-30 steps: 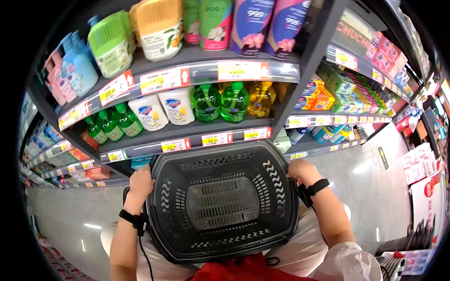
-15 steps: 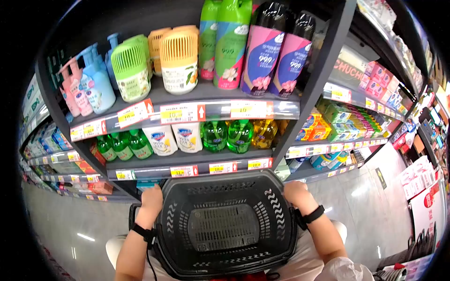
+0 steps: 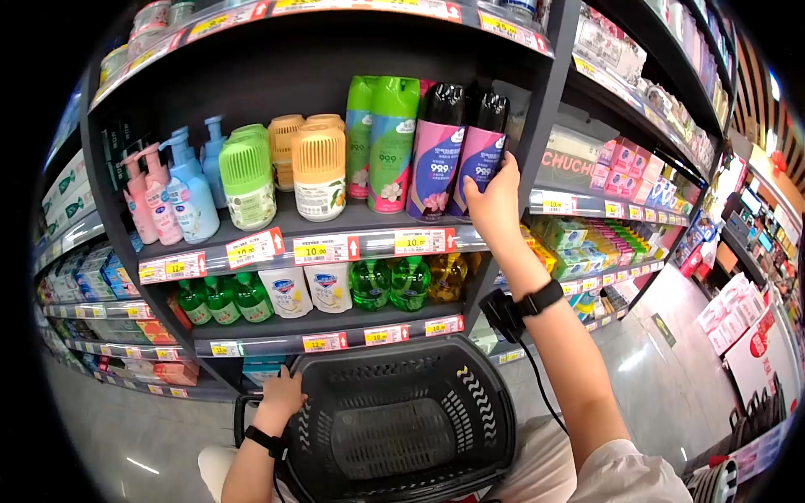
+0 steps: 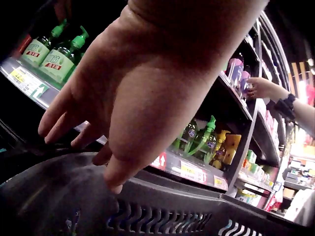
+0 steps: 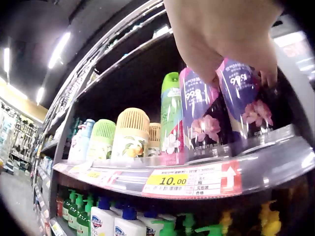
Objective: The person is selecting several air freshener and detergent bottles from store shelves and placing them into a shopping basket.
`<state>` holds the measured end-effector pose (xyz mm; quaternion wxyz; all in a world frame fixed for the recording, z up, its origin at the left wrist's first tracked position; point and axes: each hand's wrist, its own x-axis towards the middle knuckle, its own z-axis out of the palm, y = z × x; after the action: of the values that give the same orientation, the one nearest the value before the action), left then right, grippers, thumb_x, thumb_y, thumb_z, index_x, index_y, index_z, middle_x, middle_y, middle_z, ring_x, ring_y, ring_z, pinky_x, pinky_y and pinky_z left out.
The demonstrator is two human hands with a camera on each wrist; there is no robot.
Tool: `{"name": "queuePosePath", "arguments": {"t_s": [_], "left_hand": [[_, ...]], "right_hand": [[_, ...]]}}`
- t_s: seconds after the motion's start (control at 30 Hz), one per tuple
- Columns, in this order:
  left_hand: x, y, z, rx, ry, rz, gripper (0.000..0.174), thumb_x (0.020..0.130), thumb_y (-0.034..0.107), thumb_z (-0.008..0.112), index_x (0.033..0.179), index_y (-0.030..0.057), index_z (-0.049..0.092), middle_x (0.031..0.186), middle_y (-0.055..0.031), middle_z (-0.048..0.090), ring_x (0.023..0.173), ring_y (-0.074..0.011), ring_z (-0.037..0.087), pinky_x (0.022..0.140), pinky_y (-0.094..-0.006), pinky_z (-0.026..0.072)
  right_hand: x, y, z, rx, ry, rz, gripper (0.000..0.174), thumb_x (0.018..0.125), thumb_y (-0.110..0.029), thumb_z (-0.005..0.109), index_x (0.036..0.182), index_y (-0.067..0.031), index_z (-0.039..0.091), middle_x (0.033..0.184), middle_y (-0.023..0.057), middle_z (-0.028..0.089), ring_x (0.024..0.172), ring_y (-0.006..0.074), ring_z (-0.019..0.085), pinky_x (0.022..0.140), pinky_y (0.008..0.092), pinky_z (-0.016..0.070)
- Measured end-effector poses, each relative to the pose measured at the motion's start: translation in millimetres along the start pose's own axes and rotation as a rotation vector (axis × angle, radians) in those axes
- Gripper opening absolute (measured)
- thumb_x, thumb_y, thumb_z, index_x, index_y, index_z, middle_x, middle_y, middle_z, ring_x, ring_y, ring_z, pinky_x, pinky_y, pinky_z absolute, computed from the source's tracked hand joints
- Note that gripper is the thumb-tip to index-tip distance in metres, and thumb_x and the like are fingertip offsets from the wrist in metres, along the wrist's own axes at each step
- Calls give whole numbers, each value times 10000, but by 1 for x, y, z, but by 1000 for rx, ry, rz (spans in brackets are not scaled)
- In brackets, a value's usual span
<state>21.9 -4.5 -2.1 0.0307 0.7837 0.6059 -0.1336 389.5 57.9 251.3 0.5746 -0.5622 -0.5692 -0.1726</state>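
Observation:
A black basket with slotted walls sits in front of the person's legs, nothing inside it. At its far left corner the left hand holds the rim, thumb on the inner side; the left wrist view shows this hand large over the basket wall. The right hand is raised to the shelf and grips the rightmost purple-and-pink can, thumb on its left side. In the right wrist view the hand covers the top of that can. A matching can stands directly left of it.
Green cans, orange-topped containers, green-topped ones and pump bottles share the shelf. Below are soap bottles behind a price rail. A shelf upright stands right of the held can.
The right hand has left the basket's right rim, moved up to the shelf and taken hold of the rightmost can. The left hand stays at the basket. The head view now shows more upper shelving.

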Motion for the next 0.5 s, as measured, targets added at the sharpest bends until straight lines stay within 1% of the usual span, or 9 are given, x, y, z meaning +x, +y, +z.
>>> {"name": "queuePosePath", "arguments": {"t_s": [0.03,0.07,0.13,0.17,0.2,0.23,0.3,0.37,0.5], "left_hand": [[-10,-7,0,19,-7,13,586,786,389,643,1254,81,471,1341,-233,392,1018,-376,573,833,-415,479],[-8,-5,1,8,7,7,586,786,389,643,1254,81,471,1341,-233,392,1018,-376,573,833,-415,479],[-13,-7,1,6,-9,40,575,788,384,641,1247,79,477,1347,-226,390,1016,-376,574,839,-409,477],[-13,-5,0,-21,-13,47,575,795,393,625,1253,83,469,1301,-251,428,1042,-382,552,844,-440,472],[-13,-2,-5,-28,-4,44,575,795,393,625,1253,83,469,1301,-251,428,1042,-382,552,844,-440,472],[-20,-3,-15,-66,-53,64,562,800,385,620,1255,90,470,1271,-231,461,1042,-368,555,840,-438,472],[-21,4,-22,-126,-86,89,549,805,377,615,1256,97,472,1242,-210,495,1041,-353,557,836,-436,471],[-24,5,-25,-154,-71,156,523,821,354,598,1264,108,471,1180,-172,546,1042,-327,559,839,-437,464],[-31,10,-28,-220,-69,186,502,830,341,586,1260,106,477,1158,-159,565,1045,-324,557,855,-436,453]], "right_hand": [[0,-1,10,-13,32,71,791,713,-124,690,1300,97,208,1222,314,390,1161,418,406,982,428,348],[6,1,17,-9,35,53,791,713,-124,690,1300,97,208,1222,314,390,1161,418,406,982,428,348],[10,7,26,93,32,180,840,691,-141,716,1301,107,194,1223,312,399,1154,422,416,987,422,343],[15,24,36,127,68,151,878,663,-150,738,1300,107,191,1197,309,428,1128,422,443,970,418,360],[18,20,33,241,14,252,839,665,-158,736,1278,108,228,1178,311,444,1110,406,464,945,419,382],[15,19,31,244,-12,270,821,666,-172,736,1270,99,249,1168,301,455,1098,400,474,932,419,391],[17,18,29,239,-42,265,804,667,-187,736,1261,89,270,1158,291,467,1086,393,484,920,419,400],[15,18,30,44,25,218,782,678,-221,737,1257,65,295,1171,264,467,1088,380,485,919,412,399],[6,10,29,0,136,189,785,695,-242,739,1275,41,292,1210,241,444,1111,382,461,938,408,378]]}}
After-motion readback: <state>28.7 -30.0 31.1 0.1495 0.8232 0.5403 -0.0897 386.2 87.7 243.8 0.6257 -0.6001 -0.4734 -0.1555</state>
